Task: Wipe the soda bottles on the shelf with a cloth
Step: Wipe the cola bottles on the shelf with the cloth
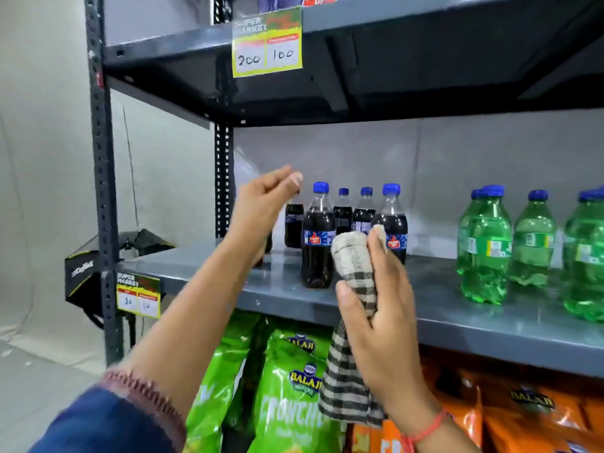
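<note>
Several dark cola bottles with blue caps stand on the grey shelf [457, 308]. One of them stands in front [317, 243] and another to its right [394, 223]. My right hand [379, 308] grips a checked cloth [354, 259] bunched between these two bottles, and its tail hangs below the shelf edge. My left hand [261, 207] is raised with pinched fingers at the top of the back-left cola bottle [294, 223], hiding its cap. I cannot see whether it grips the bottle. Another cola bottle [265, 253] is mostly hidden behind my left wrist.
Green soda bottles [487, 246] with blue caps stand further right on the same shelf. The upper shelf [359, 60] hangs close overhead with a price tag [267, 44]. Green [287, 387] and orange snack bags [523, 413] fill the shelf below. A black bag [85, 269] hangs left of the rack.
</note>
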The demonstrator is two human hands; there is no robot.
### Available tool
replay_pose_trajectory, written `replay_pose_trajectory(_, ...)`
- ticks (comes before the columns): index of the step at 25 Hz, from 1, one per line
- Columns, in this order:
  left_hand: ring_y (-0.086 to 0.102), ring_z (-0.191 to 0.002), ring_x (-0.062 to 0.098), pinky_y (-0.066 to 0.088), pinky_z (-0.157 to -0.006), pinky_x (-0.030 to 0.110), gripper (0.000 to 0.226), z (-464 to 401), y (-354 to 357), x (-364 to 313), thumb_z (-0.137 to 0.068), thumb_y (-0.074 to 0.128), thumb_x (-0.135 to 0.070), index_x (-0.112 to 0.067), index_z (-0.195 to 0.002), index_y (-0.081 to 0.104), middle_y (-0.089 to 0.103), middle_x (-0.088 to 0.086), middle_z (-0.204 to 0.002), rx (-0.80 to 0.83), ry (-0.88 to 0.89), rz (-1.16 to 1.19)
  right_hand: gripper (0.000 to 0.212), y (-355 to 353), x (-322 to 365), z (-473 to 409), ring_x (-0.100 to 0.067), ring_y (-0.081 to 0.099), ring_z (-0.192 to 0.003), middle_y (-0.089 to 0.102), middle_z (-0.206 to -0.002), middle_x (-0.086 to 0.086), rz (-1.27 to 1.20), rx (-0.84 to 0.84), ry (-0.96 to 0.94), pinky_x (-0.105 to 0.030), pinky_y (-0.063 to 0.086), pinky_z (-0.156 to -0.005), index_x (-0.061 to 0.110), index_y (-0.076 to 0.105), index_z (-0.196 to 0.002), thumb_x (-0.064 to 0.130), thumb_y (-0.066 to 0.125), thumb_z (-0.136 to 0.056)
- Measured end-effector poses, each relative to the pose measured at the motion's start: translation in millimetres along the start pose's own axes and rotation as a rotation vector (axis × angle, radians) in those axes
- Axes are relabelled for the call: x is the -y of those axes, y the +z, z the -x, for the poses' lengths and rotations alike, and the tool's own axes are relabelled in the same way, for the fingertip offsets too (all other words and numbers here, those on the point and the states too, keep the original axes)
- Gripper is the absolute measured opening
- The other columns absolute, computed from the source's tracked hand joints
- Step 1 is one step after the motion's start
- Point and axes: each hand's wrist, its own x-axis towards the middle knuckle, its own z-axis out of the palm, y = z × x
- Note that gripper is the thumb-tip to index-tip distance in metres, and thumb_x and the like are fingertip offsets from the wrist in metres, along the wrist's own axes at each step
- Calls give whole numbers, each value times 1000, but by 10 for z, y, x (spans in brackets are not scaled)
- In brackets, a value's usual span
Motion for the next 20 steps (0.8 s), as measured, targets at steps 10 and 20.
replay_pose_trajectory(10,57,-60,13,50,-51,20,32,-952,295,196,-83,51,-9,-14,-57,69,67,-4,-60,348,-277,-36,63,474,-29,-763,-30,15,-135,14,-153,-14,395,-47,-110,-36,15,-110,26,3,-142,39,40,-92)
replay_pose_trajectory(20,63,-89,19,53,-80,28,24,-992,280,223,-87,42,-7,-4,-88,66,69,10,-99,456,-375,47,77,838,-278,-821,-40,-13,-137,-34,-138,-5,500,168,-70,-53,6,-111,32,-29,-129,23,39,-93)
